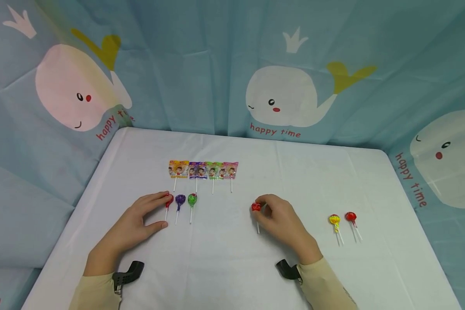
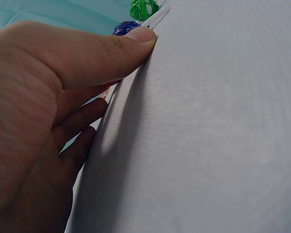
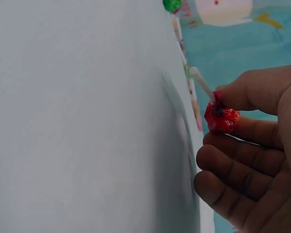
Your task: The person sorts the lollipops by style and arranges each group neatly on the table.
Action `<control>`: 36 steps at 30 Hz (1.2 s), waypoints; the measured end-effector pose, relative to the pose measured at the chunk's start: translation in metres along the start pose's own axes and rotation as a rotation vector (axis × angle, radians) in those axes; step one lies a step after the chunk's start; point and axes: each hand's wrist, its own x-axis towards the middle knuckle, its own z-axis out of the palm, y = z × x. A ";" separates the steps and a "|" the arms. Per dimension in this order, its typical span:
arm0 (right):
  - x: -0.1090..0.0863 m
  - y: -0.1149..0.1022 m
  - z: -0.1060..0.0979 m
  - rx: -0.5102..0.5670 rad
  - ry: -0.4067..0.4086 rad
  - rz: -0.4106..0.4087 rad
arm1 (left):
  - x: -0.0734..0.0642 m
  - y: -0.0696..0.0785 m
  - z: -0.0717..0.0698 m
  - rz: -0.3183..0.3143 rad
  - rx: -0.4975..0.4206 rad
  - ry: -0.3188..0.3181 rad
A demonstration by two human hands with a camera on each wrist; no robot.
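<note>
On the white table (image 1: 217, 267), four flat-wrapped lollipops (image 1: 214, 170) lie in one row: one orange, one purple, one green, one pink. Nearer me are three round lollipops (image 1: 180, 199) side by side: one red, one purple, one green. My left hand (image 1: 139, 219) has thumb and fingers spread apart, a fingertip at the red one's head, the thumb near its stick's lower end. My right hand (image 1: 283, 219) pinches one red lollipop (image 1: 256, 207) between thumb and index finger, right of those three. Farther right lie one yellow lollipop (image 1: 335, 219) and one other red lollipop (image 1: 350, 216). Three whales (image 1: 283, 94) are printed on the blue curtain (image 1: 186, 90).
</note>
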 end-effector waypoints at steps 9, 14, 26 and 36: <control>0.008 -0.010 0.008 0.002 -0.028 -0.012 | 0.002 0.001 -0.001 -0.026 -0.002 -0.024; 0.012 -0.014 0.013 0.009 -0.030 -0.039 | 0.002 0.001 -0.001 -0.046 0.011 -0.031; 0.024 -0.024 0.028 0.045 -0.046 -0.041 | -0.002 -0.004 0.001 -0.034 0.030 -0.027; 0.036 -0.042 0.036 0.037 -0.051 -0.073 | 0.000 -0.003 -0.001 -0.048 0.035 -0.041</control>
